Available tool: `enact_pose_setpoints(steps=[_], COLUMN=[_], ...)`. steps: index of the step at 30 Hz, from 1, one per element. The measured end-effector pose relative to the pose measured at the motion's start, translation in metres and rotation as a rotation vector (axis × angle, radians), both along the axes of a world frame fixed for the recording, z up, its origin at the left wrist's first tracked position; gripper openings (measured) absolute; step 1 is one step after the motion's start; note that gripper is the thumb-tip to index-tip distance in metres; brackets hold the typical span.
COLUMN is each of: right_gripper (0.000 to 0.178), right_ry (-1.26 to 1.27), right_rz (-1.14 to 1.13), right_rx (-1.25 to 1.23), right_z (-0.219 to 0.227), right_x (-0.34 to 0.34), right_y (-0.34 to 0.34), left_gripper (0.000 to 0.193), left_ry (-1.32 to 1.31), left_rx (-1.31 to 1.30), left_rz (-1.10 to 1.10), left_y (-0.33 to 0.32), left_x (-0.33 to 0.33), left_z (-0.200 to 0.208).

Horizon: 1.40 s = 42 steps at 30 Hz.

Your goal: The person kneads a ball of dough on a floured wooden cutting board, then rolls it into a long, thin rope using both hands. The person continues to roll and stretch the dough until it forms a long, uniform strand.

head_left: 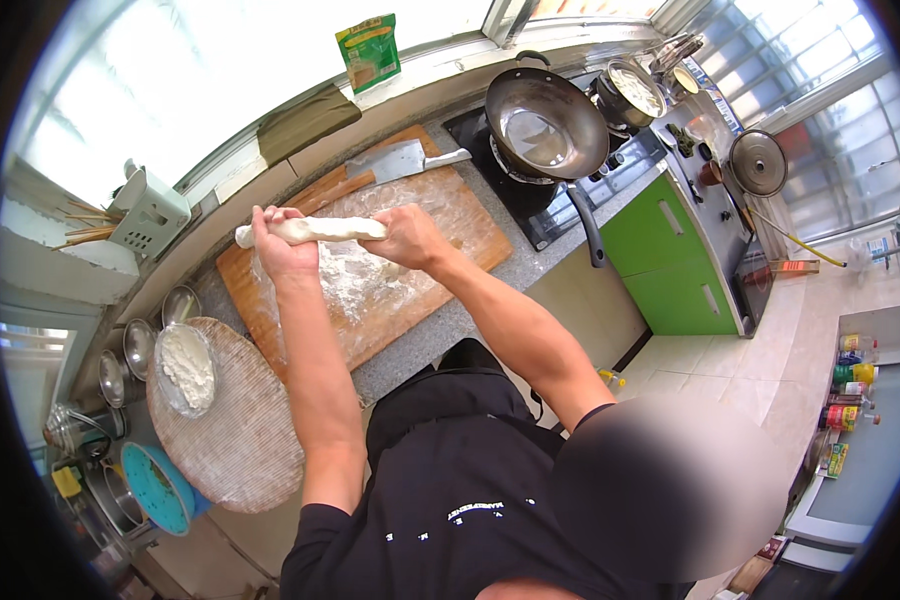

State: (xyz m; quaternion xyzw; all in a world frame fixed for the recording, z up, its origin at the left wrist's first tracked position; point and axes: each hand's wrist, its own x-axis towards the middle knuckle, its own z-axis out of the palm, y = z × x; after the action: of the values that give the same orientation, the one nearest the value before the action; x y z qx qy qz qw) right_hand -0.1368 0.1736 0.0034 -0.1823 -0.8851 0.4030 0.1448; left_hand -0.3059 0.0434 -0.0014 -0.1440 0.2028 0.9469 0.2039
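A long white roll of dough (332, 229) stretches between my two hands above the floured wooden board (438, 282). My left hand (286, 243) is closed round it near its left end, and a short stub pokes out past the fingers. The right end sits in the closed fingers of my right hand (410, 236). Loose flour (355, 280) is scattered on the board beneath. A cleaver (395, 162) with a pale handle lies along the board's far edge, beside a wooden rolling pin (342, 190).
At the right, a wok (547, 122) stands on the black stove, its handle (587, 225) jutting toward me. Left of the board are a round woven tray (232, 430) with a bag of flour (186, 370), and a blue bowl (157, 488). A green packet (369, 52) stands on the windowsill.
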Motion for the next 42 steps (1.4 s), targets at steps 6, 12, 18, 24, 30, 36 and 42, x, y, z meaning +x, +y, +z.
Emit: enact_pose_setpoints(steps=[6, 12, 18, 24, 30, 36, 42], right_gripper=[0.024, 0.033, 0.031, 0.036, 0.046, 0.038, 0.027], right_ry=[-0.038, -0.055, -0.161, 0.101, -0.183, 0.18, 0.029], right_rz=[0.094, 0.029, 0.079, 0.179, 0.098, 0.128, 0.056], right_rx=[-0.019, -0.08, -0.102, -0.401, -0.194, -0.288, -0.218], right_z=[-0.004, 0.004, 0.016, 0.016, 0.027, 0.03, 0.048], right_x=[0.005, 0.003, 0.004, -0.004, 0.0, -0.011, -0.017], right_y=[0.009, 0.005, 0.016, -0.001, 0.001, -0.013, -0.019], left_gripper=[0.036, 0.033, 0.036, 0.035, 0.028, 0.039, 0.02], left_ry=[0.004, 0.068, 0.073, 0.128, 0.216, 0.239, 0.398], left_rx=[-0.088, -0.084, -0.188, -0.038, -0.232, -0.214, -0.384], left_rz=[0.002, -0.02, -0.008, -0.081, -0.019, -0.084, -0.185], left_y=[0.011, 0.021, 0.008, 0.029, 0.02, 0.028, 0.027], left_x=[0.023, 0.03, 0.024, 0.042, 0.032, 0.05, 0.057], left_z=[0.029, 0.065, 0.054, 0.071, 0.081, 0.092, 0.101])
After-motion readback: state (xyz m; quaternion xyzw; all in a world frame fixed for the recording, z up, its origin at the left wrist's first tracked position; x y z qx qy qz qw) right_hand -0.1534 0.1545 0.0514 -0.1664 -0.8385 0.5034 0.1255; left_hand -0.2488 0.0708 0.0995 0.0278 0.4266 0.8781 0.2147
